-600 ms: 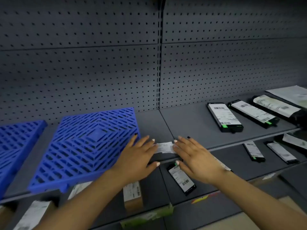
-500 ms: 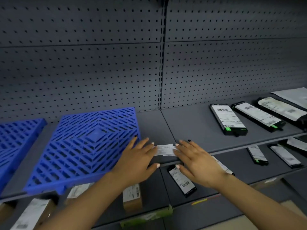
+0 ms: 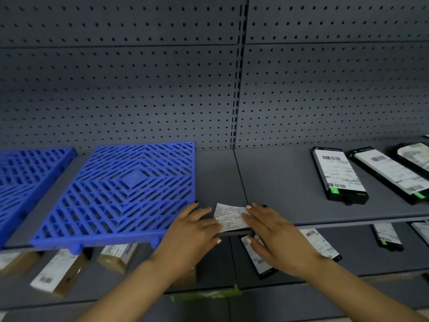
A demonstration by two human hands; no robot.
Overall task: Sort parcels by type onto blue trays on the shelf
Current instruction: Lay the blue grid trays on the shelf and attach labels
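A: Where do we stand?
B: Both blue trays (image 3: 120,191) bare. Our left hand (image 3: 192,231) and right hand (image 3: 276,233) lie flat, apparently ungripping, on a black parcel (image 3: 232,220) at the shelf's (image 3: 278,182) near edge, just right of the tray; sorting remains.

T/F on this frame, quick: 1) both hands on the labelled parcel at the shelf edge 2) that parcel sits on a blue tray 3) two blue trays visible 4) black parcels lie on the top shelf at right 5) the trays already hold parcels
1. True: left hand and right hand rest on the parcel, fingers straight.
2. False: it lies on the bare shelf, right of the near tray.
3. True: a second tray is at far left.
4. True: black parcels with white labels.
5. False: both trays hold nothing.
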